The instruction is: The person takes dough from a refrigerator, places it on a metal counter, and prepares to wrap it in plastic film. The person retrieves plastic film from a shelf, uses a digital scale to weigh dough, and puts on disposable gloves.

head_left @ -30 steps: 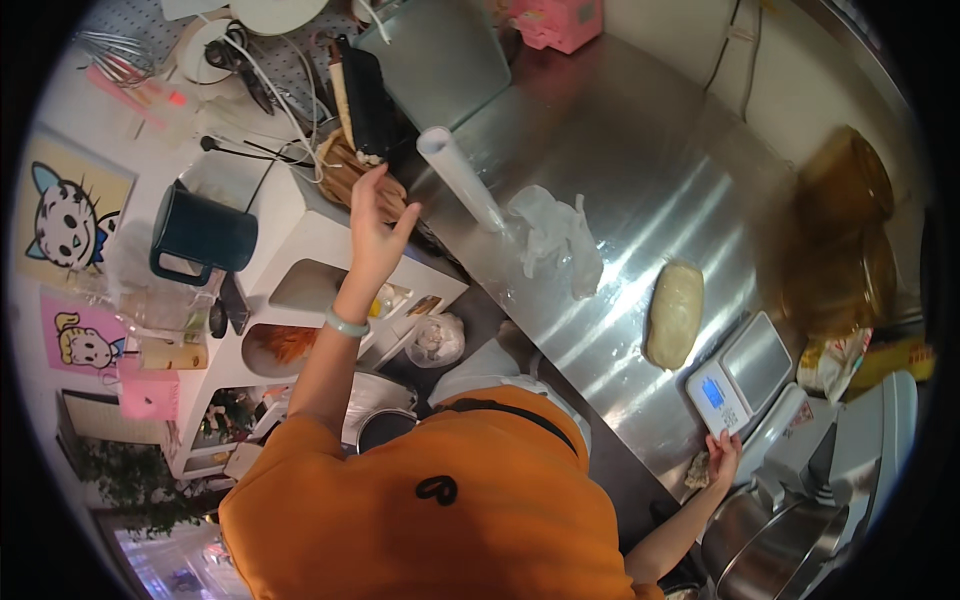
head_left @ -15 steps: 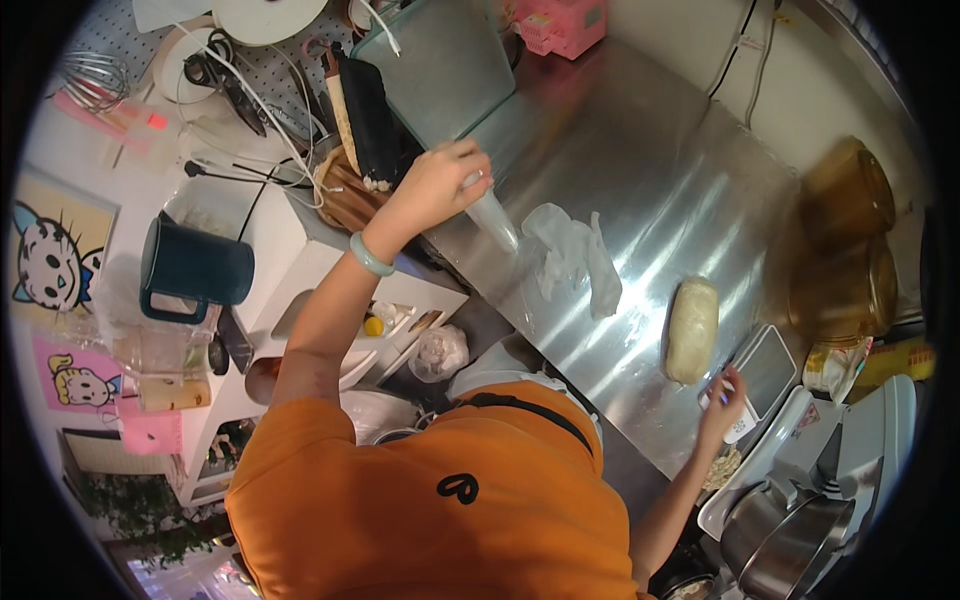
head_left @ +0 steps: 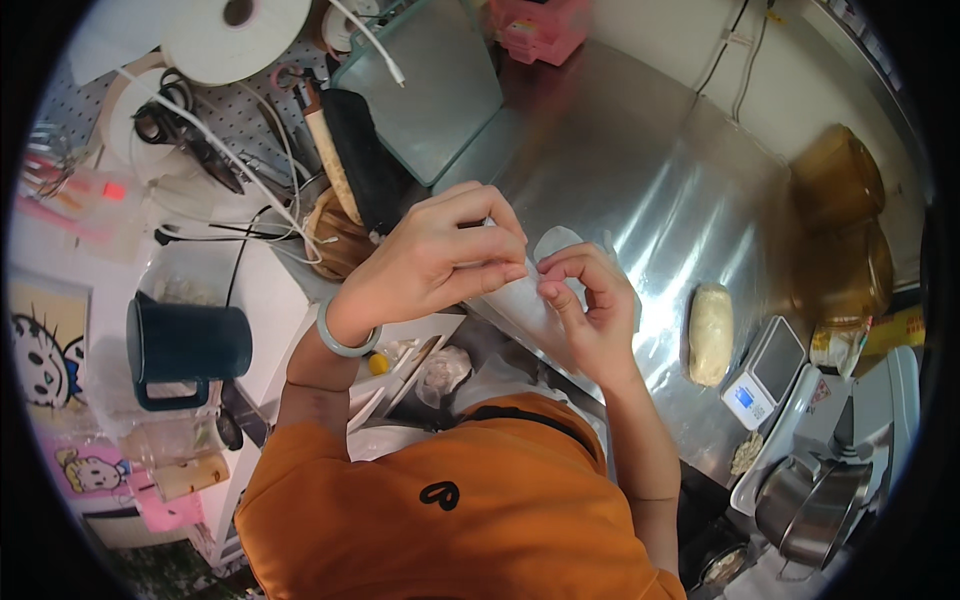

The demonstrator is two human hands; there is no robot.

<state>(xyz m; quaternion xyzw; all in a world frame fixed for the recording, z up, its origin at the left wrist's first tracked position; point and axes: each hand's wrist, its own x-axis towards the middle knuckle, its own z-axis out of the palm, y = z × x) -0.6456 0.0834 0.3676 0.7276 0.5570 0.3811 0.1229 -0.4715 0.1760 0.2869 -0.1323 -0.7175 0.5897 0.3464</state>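
Note:
My left hand (head_left: 460, 250), with a pale bangle at its wrist, pinches a thin translucent plastic piece (head_left: 533, 303) over the near edge of the steel table. My right hand (head_left: 590, 305) faces it, thumb and forefinger closed on the same plastic. Whether this is a bag or a glove I cannot tell. More white film (head_left: 560, 240) shows behind my fingers, partly hidden. To the right, a smooth pale dough log (head_left: 710, 335) lies on the table, untouched. Beside it stands a kitchen scale (head_left: 765, 365) with its display lit.
Amber jars (head_left: 838, 270) stand along the right wall. A steel pot (head_left: 815, 505) sits at the lower right. A greenish board (head_left: 425, 95) leans at the back left, near a pink box (head_left: 540, 28). A dark blue mug (head_left: 190, 345) is at the left.
My right hand has left the scale and come across to my left hand, and both now pinch the plastic. My left hand has come nearer. The scale's display is now uncovered and lit.

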